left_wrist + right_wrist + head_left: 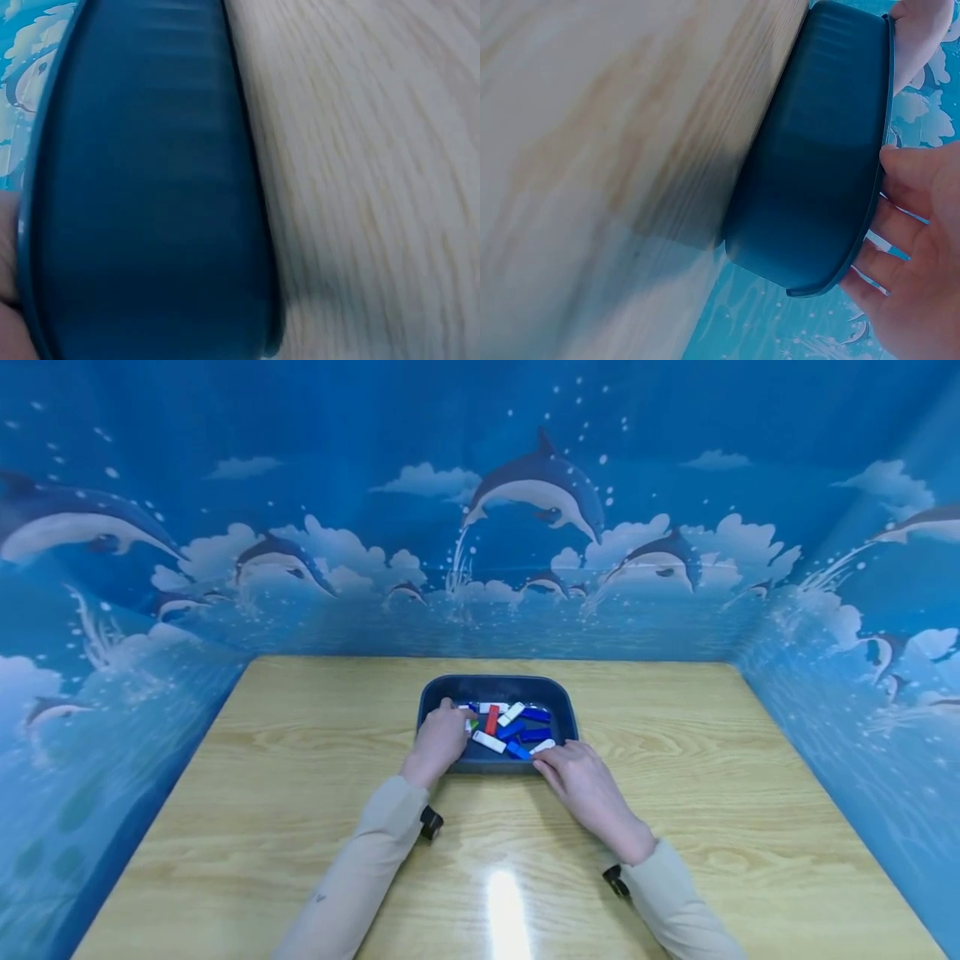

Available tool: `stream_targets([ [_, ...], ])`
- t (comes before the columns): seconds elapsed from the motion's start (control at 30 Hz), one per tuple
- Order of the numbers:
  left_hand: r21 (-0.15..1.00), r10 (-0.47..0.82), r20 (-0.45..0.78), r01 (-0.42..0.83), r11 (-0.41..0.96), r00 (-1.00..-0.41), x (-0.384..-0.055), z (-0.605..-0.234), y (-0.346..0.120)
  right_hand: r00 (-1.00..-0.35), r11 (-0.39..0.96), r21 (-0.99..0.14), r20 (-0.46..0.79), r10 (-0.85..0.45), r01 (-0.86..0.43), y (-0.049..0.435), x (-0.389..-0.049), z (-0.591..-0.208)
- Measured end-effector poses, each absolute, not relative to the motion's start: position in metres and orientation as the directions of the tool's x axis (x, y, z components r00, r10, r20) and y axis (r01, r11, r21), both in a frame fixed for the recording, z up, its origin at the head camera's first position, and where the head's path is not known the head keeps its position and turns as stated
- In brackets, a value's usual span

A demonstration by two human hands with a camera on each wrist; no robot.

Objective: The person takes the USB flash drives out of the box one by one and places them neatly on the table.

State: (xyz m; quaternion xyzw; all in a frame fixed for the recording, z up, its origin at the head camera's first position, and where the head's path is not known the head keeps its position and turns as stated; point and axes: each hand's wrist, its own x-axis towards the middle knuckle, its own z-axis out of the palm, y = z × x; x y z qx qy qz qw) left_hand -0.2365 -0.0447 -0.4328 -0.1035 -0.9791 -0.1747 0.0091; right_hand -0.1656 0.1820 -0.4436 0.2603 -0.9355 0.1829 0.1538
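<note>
A dark blue plastic tub [553,687] holds several small stick-shaped pieces, much like USB sticks. Among them are a red piece [492,720], a white piece [489,742] and a blue piece [518,750]. Over the tub's left side reaches my left hand [441,737], its fingers among the pieces; a bit of green shows beside them, and what the fingertips hold is hidden. At the front right corner my right hand [585,779] straddles the rim [886,112], thumb at the edge and fingers passing behind it. The fingertips inside the tub are hidden.
The tub stands on a wood-grain table [322,760]. A blue curtain [360,510] printed with dolphins encloses the back and both sides. Each sleeve cuff has a small black device [431,822] under it. Light reflects off the table's front.
</note>
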Motion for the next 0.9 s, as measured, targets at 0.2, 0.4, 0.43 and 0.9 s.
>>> stream_targets([
  [0.2,0.377,0.187,0.118,0.218,0.900,-0.975,-0.239,-0.437,-0.048,-0.821,0.796,-0.275,0.380,-0.426,-0.540,0.181,-0.165,-0.442],
  [0.4,0.363,0.161,0.084,0.180,0.914,-0.983,-0.239,-0.436,-0.044,-0.822,0.802,-0.261,0.376,-0.428,-0.537,0.181,-0.165,-0.443],
  [0.43,0.362,0.159,0.089,0.181,0.915,-0.983,-0.239,-0.435,-0.043,-0.823,0.805,-0.256,0.376,-0.427,-0.535,0.181,-0.165,-0.443],
  [0.9,0.526,0.143,0.220,0.241,0.816,-0.965,-0.214,-0.403,-0.063,-0.800,0.820,-0.173,0.400,-0.448,-0.546,0.180,-0.161,-0.443],
])
